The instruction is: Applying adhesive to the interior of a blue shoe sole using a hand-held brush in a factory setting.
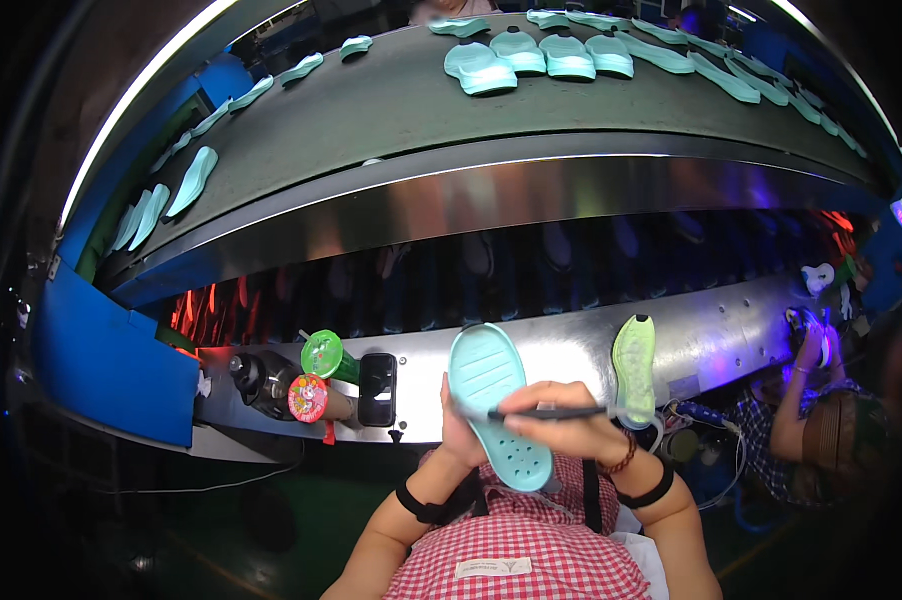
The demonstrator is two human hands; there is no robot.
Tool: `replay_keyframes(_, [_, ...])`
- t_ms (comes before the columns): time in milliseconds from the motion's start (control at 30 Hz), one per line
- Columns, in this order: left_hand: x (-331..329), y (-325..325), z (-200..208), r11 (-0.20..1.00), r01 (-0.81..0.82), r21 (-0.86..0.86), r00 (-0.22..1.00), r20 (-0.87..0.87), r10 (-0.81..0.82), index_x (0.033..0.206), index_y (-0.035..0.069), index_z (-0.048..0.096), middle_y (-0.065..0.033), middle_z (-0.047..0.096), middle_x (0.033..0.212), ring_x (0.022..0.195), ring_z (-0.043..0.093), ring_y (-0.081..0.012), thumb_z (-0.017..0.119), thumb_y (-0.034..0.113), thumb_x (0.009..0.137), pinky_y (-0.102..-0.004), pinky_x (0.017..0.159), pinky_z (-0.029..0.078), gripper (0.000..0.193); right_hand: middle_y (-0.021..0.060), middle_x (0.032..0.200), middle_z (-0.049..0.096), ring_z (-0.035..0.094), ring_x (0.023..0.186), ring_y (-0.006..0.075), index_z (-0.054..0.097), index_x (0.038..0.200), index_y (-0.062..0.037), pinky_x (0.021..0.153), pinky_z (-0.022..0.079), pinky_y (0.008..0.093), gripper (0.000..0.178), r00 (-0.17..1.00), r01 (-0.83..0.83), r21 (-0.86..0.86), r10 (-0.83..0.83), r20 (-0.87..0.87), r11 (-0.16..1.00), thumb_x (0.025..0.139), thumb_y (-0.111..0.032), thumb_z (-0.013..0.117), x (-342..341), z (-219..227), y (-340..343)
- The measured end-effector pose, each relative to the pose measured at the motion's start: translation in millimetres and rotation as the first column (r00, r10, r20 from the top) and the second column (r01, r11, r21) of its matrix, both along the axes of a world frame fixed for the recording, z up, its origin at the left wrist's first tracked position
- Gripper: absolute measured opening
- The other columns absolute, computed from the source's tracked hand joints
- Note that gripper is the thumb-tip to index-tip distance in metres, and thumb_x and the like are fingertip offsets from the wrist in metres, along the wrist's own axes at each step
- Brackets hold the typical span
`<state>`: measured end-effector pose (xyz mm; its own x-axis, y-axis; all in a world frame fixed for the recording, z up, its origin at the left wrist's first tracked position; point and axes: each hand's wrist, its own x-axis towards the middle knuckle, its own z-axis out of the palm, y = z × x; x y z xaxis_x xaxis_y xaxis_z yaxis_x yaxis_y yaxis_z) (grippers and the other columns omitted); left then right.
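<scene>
My left hand is closed around the left edge of a turquoise shoe sole, held tilted in front of my apron. The sole has grooves across its upper part and small holes in its lower part. Across its middle, my right hand grips a slim black brush. The brush end by the sole is blurred, so I cannot tell whether it touches. To the right of my hands, a pale green sole with a dark tab at its top lies on the metal bench.
Turquoise soles sit along the dark conveyor belt beyond the steel bench. Left on the bench stand a dark bottle, a green-lidded cup, a red-topped container and a black phone. A co-worker works at right.
</scene>
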<state>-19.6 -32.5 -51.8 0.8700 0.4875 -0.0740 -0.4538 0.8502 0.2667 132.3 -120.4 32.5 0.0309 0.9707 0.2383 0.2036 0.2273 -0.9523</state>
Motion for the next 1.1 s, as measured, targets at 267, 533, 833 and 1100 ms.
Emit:
replay_keyframes(267, [-6,10,20,0.971,-0.173,0.168,0.982,-0.044,0.182,0.125,0.005,0.046,-0.0189,0.059,0.106,0.09,0.06,-0.0313,0.009,0.074,0.082,-0.0446,0.082,0.049,0.09,0.0141,0.092,0.068,0.065,0.089,0.0234,0.069,0.091,-0.0001,0.083,0.051,0.0318,0.02,0.994,-0.099,0.105,0.102,-0.022,0.989,0.071,0.002,0.072,6,-2,-8])
replay_keyframes(533, [-6,19,44,0.83,-0.49,0.265,0.853,-0.05,0.52,0.112,0.003,0.051,-0.0193,0.06,0.087,0.075,0.06,-0.0303,0.009,0.076,0.079,-0.0411,0.067,0.05,0.091,0.0139,0.094,0.068,0.065,0.09,0.0253,0.069,0.091,0.001,0.084,0.051,0.0345,0.02,0.985,-0.169,0.151,0.164,0.046,0.974,0.071,0.003,0.071,7,-2,-15])
replay_keyframes(833, [-14,29,59,0.831,-0.466,0.305,0.87,-0.013,0.492,0.113,0.004,0.052,-0.0182,0.06,0.088,0.075,0.059,-0.0309,0.016,0.079,0.078,-0.0428,0.072,0.049,0.091,0.0157,0.097,0.067,0.062,0.099,0.0268,0.068,0.092,0.0018,0.091,0.047,0.0361,0.019,0.969,-0.23,0.031,0.232,-0.082,0.973,0.073,0.004,0.069,11,-14,-18])
replay_keyframes(1100, [-18,-3,52,0.962,-0.214,0.171,0.968,-0.098,0.232,0.137,0.004,0.032,-0.0214,0.05,0.123,0.107,0.054,-0.0349,0.032,0.053,0.092,-0.0487,0.091,0.045,0.067,0.0134,0.101,0.066,0.063,0.095,0.0196,0.064,0.102,0.0032,0.086,0.05,0.0291,0.021,0.78,-0.092,-0.179,-0.04,-0.624,0.98,0.081,0.0,0.065,-13,-8,-15])
